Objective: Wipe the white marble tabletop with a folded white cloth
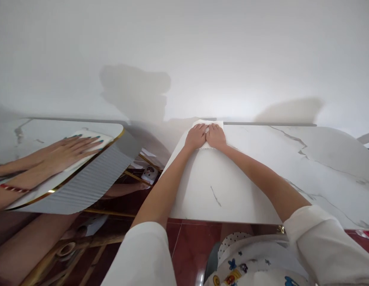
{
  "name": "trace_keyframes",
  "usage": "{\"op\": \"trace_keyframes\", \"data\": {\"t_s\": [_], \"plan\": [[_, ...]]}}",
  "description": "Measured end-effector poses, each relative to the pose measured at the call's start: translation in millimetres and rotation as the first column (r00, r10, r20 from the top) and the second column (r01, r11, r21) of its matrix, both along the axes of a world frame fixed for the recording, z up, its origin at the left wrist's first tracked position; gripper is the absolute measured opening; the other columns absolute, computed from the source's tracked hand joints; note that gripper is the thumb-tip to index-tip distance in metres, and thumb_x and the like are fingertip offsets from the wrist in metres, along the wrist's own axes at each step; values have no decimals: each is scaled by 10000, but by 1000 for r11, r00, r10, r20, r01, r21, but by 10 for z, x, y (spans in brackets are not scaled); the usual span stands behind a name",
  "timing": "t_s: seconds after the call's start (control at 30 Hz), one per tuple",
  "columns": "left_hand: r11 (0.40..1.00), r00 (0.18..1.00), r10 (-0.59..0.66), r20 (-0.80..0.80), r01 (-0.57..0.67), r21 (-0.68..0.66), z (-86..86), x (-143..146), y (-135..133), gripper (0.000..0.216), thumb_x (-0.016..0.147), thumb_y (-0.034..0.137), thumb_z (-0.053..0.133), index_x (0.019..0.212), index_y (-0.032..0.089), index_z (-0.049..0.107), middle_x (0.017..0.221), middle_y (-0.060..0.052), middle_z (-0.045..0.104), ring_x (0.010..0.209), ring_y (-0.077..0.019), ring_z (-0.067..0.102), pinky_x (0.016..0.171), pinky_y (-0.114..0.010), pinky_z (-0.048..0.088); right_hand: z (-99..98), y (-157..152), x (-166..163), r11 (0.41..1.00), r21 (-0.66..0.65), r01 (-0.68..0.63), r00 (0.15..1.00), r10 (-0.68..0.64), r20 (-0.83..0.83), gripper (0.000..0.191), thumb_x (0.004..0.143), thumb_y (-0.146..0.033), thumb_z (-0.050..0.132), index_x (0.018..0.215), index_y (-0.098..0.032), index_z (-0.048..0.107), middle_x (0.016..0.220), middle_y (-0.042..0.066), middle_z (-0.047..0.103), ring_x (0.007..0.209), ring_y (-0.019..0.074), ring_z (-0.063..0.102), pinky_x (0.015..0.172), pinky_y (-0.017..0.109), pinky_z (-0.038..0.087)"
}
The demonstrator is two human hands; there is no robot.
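Near the wall, a white cloth (pixel 208 145) lies on the left end of a white marble-patterned tabletop (pixel 199 174). My left hand (pixel 196 136) rests flat on the cloth, fingers extended forward. Right beside it, touching at the thumbs, my right hand (pixel 215 136) also presses flat on the cloth. Both arms reach straight out across the table. The part of the cloth under my palms is hidden, and its edges show behind and below my hands.
To the left, a co-worker's hands (pixel 78 147) lie on another white cloth (pixel 105 139) on a second marble-patterned table (pixel 53 125) with a gold-edged, ribbed side. A gap separates the tables. Behind both runs a white wall (pixel 217 59). Below is a red tiled floor (pixel 193 246).
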State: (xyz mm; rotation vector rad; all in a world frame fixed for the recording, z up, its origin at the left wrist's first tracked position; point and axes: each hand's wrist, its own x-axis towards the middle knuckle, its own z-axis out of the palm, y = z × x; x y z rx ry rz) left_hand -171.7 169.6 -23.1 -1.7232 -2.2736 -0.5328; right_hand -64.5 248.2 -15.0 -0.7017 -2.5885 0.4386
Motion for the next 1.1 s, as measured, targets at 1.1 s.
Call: {"op": "trace_keyframes", "data": {"t_s": [1.1], "plan": [[992,990,120,-71,-122,-37,-11,980,-1823,514,852,256,306,1323,201,505,1357,-92,542,1294,-249,447,1153,-456,310,77,-1653,980,982,-62,-181,982,184,45,523,961,-224,343,1425,17,362,1526,181,340,1424,303,254,1172,417,197]]}}
